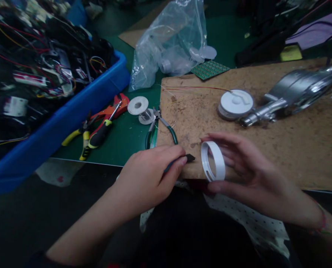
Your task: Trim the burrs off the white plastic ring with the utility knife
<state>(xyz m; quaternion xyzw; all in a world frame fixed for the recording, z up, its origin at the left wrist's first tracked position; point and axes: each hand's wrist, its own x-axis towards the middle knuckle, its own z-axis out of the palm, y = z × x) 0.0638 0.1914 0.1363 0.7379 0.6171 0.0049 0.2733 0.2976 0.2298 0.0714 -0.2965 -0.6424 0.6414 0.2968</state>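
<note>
A right hand (255,175) holds a white plastic ring (213,160) upright at the near edge of a brown board (294,149). Just left of it, the left hand (149,178) pinches a small dark tool (182,160), its tip near the ring.

My left hand (149,175) covers most of the thin dark tool (188,158) I pinch; only its tip shows at frame centre, too small to tell what it is. The white ring (214,160) hides part of my right hand's (255,175) fingers, and the far side of the ring is lost against my palm. At the left edge the blue bin (70,115) is cut off, its wires a blur. At upper right the silver lamp body (297,93) smears out of focus. The contents of the clear plastic bag (171,41) at top centre cannot be made out.
</note>
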